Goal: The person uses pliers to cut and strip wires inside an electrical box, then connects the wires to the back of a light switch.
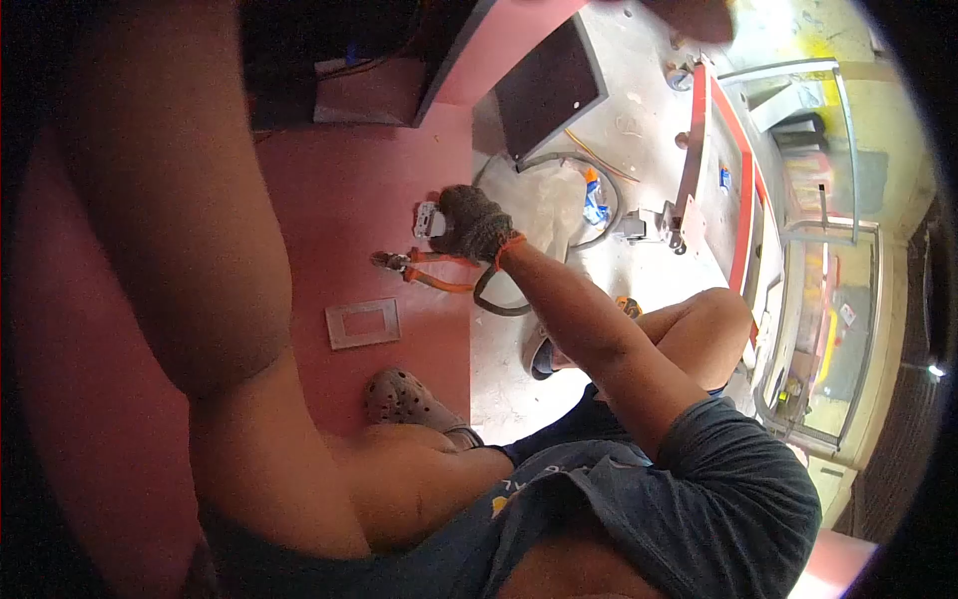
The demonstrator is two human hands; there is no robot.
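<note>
My right hand (471, 225), in a dark knitted glove with an orange cuff, is closed on a small white fitting (427, 220) over the reddish-pink panel (409, 160). Just below it in the picture lie pliers (414, 270) with orange handles, their jaws pointing left. A white rectangular frame (362, 324) lies flat on the panel beyond the pliers. My left arm runs up the left side, and its hand is out of the picture.
A dark board (549, 88) leans at the top. Beside the panel are a clear plastic bag (539, 200) and a looped dark cable (611, 225). A red-and-white metal frame (699, 150) stands to the right. My shoe (399, 399) rests on the panel.
</note>
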